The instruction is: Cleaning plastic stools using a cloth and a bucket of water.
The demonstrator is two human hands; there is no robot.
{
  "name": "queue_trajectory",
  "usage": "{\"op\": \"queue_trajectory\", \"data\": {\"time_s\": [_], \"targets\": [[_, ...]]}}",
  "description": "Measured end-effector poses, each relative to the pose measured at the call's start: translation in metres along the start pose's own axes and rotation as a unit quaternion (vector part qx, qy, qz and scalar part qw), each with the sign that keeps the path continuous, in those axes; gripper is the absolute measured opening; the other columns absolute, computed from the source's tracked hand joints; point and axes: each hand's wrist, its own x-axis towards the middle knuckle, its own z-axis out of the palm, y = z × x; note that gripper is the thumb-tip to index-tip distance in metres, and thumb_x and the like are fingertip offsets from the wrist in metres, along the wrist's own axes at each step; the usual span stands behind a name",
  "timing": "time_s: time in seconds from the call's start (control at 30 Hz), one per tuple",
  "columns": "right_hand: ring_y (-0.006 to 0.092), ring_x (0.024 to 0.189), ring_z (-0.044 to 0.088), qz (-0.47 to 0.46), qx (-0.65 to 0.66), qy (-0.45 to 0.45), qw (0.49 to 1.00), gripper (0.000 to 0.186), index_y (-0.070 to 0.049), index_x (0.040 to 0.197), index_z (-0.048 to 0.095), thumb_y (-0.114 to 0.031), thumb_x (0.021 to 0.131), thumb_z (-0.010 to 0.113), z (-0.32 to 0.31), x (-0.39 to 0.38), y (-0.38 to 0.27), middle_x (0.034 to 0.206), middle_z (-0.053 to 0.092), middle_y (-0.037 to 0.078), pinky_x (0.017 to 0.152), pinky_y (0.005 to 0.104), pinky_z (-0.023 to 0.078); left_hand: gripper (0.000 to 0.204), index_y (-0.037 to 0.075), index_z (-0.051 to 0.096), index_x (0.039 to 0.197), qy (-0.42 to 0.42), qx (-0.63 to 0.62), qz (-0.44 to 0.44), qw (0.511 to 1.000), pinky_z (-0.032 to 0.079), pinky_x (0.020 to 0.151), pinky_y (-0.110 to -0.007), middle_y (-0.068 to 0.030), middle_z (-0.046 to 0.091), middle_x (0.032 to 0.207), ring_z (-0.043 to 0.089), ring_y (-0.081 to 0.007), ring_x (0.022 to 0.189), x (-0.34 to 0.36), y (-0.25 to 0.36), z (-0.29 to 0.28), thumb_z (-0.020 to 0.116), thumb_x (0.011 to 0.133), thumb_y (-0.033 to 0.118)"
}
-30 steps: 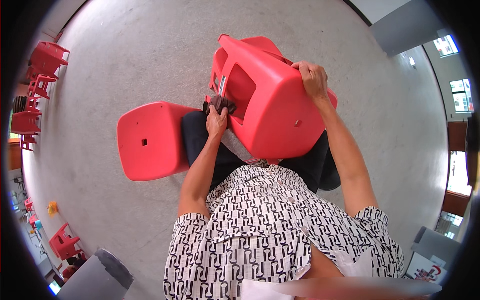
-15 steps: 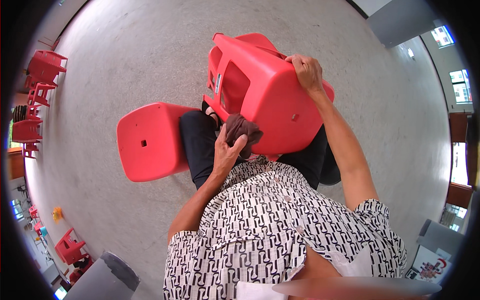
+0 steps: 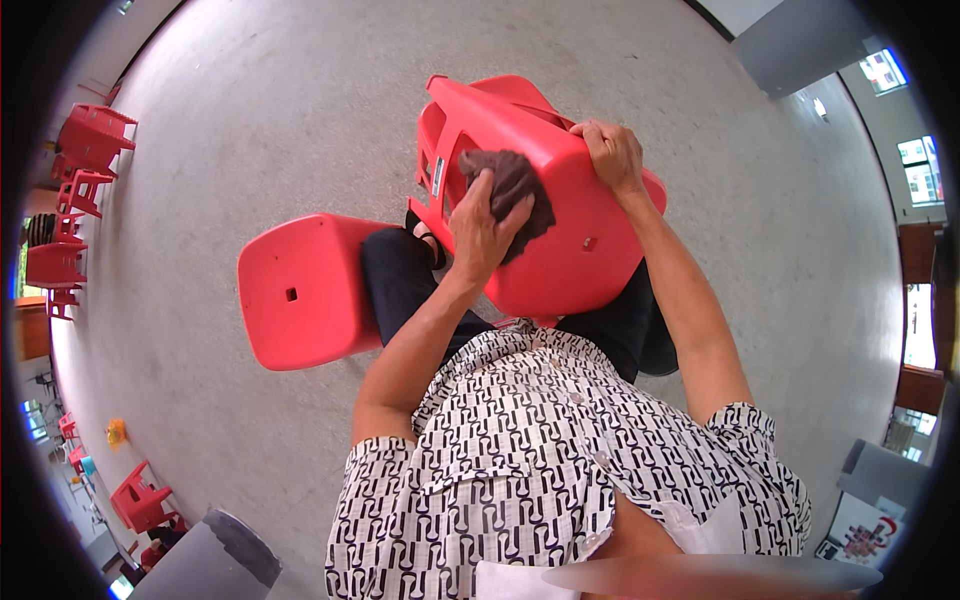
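One red stool [image 3: 310,325] stands left of the handheld stool [image 3: 580,205].

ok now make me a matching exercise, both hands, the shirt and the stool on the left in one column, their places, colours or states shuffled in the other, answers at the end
1. left hand
2. right hand
3. shirt
4. left-side stool

A. red, beside the person's left leg
B. holding a dark brown cloth
C. white with a black pattern
D. gripping the edge of the tilted red stool

Pairs: 1-B, 2-D, 3-C, 4-A
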Motion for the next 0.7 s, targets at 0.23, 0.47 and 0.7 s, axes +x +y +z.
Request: {"op": "queue_trajectory", "data": {"time_s": [0.23,0.47,0.7], "targets": [[0.027,0.073,0.069,-0.007,0.007,0.016,1.0,0.042,-0.007,0.086,0.077,-0.029,0.092,0.042,-0.006,-0.003,-0.005,0.08,0.074,0.013,0.069,0.037,0.051,0.042,0.001,0.057,0.098,-0.052,0.006,-0.085,0.995,0.05,0.067,-0.044,-0.0201,0.065,0.086,0.064,-0.0422,0.079,-0.118,-0.026,-0.036,0.08,0.079,0.029],[0.027,0.075,0.069,0.018,0.002,0.003,1.0,0.042,-0.007,0.087,0.077,-0.03,0.092,0.042,-0.011,-0.002,-0.002,0.081,0.073,0.014,0.069,0.0367,0.051,0.043,0.001,0.058,0.099,-0.021,0.035,-0.057,0.998,0.049,0.066,-0.044,-0.0197,0.065,0.083,0.065,-0.0409,0.078,-0.094,-0.021,-0.019,0.08,0.079,0.032],[0.03,0.078,0.069,-0.002,0.0,-0.005,1.0,0.043,-0.006,0.089,0.077,-0.031,0.092,0.041,-0.006,0.002,-0.005,0.084,0.073,0.015,0.07,0.0378,0.052,0.044,0.005,0.057,0.102,0.025,0.089,0.039,0.995,0.048,0.068,-0.045,-0.0152,0.06,0.097,0.063,-0.0369,0.087,0.021,0.027,0.007,0.077,0.079,0.038]]}}
